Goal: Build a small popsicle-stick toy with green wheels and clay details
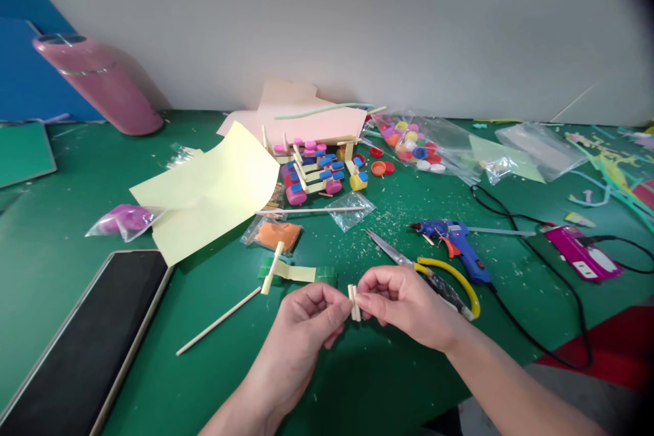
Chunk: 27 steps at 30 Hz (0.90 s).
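Observation:
Near the front middle of the table, my left hand (301, 327) and my right hand (409, 303) pinch short pale wooden stick pieces (354, 302) from both sides. The pieces stand side by side, upright and touching; the fingertips partly cover them. Just beyond my left hand lies a small green piece with a pale yellow strip (301, 274) and an upright strip on it. A thin wooden stick (219, 321) rests to its left. Scissors (393, 249) with yellow-and-black handles lie beyond my right hand, which covers part of them.
A blue glue gun (454, 238) with a black cord lies at right, near a magenta power box (582, 252). Behind are several small models (317, 174) and a bag of coloured caps (409, 139). A phone (76, 347), yellow paper (209, 191) and pink bottle (102, 85) are left.

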{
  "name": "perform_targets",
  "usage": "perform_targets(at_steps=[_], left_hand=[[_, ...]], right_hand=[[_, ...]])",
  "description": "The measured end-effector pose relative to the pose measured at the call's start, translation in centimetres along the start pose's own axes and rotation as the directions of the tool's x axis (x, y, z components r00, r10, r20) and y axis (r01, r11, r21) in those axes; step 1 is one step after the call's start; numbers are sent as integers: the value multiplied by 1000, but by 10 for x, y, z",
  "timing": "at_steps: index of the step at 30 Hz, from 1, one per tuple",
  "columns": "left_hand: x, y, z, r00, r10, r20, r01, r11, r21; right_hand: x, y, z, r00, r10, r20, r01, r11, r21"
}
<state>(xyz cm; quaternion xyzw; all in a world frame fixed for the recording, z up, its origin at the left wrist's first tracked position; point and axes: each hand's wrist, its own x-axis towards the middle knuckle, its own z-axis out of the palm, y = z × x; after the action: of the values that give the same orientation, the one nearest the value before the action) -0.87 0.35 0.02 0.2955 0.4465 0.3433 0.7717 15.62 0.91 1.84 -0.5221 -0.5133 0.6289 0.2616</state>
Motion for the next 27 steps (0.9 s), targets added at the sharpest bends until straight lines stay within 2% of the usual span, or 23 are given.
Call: perform_targets(at_steps=[11,27], left_hand=[[1,0,0,998,-33,59,37,998,-57],[2,-1,-1,996,-39,74,42,999,-34]], right_hand=[[-2,7,0,996,-79,38,79,997,15],[-1,8,0,996,-76,42,74,997,34]])
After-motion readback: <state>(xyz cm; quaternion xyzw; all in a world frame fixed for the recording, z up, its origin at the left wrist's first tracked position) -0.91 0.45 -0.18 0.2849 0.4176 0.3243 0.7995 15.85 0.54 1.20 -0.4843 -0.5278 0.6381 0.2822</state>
